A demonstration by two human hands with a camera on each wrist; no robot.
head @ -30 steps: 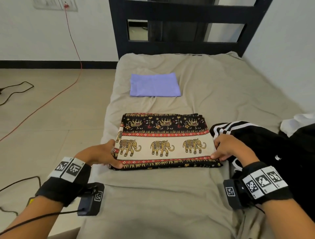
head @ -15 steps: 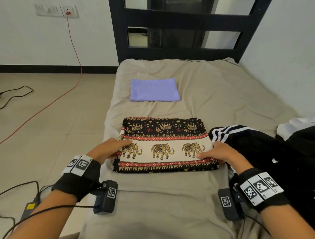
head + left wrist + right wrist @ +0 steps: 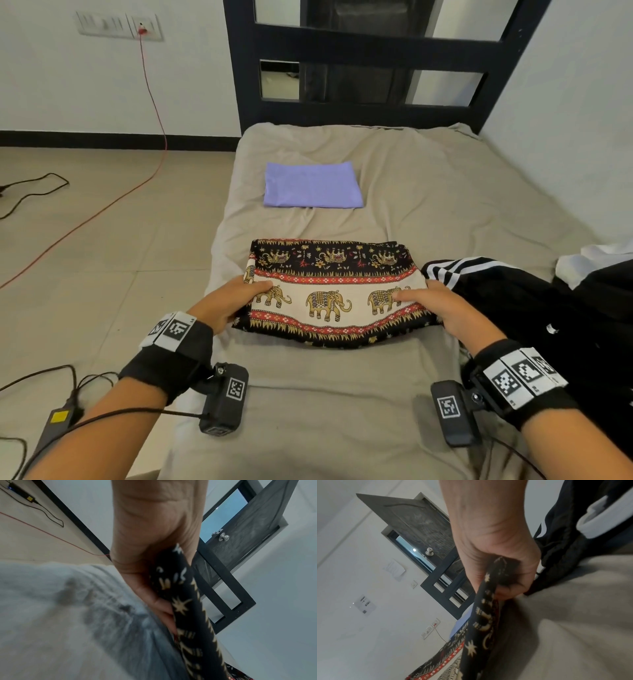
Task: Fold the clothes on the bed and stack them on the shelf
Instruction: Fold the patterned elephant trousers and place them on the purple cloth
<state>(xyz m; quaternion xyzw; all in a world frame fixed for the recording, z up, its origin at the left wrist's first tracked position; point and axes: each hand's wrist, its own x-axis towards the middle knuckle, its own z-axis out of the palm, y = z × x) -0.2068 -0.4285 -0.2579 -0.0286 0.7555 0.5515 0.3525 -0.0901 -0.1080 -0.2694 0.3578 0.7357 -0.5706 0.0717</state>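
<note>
A folded elephant-print cloth (image 3: 330, 291), black, cream and red, lies across the middle of the bed (image 3: 445, 212). My left hand (image 3: 236, 301) grips its left end, thumb on top and fingers underneath. My right hand (image 3: 431, 305) grips its right end the same way. The near edge of the cloth is raised off the sheet and sags in the middle. In the left wrist view the dark patterned edge (image 3: 185, 601) runs through my left hand's grip (image 3: 154, 577). The right wrist view shows the cloth edge (image 3: 484, 612) pinched in my right hand (image 3: 498, 563).
A folded lilac cloth (image 3: 311, 185) lies farther up the bed. A black garment with white stripes (image 3: 513, 298) and a white garment (image 3: 596, 263) are heaped at the right. A dark bed frame (image 3: 370, 48) stands at the head. Cables (image 3: 150, 130) cross the floor at left.
Both hands slid from the cloth's near corners onto its ends and closed on them. The near edge has risen off the sheet.
</note>
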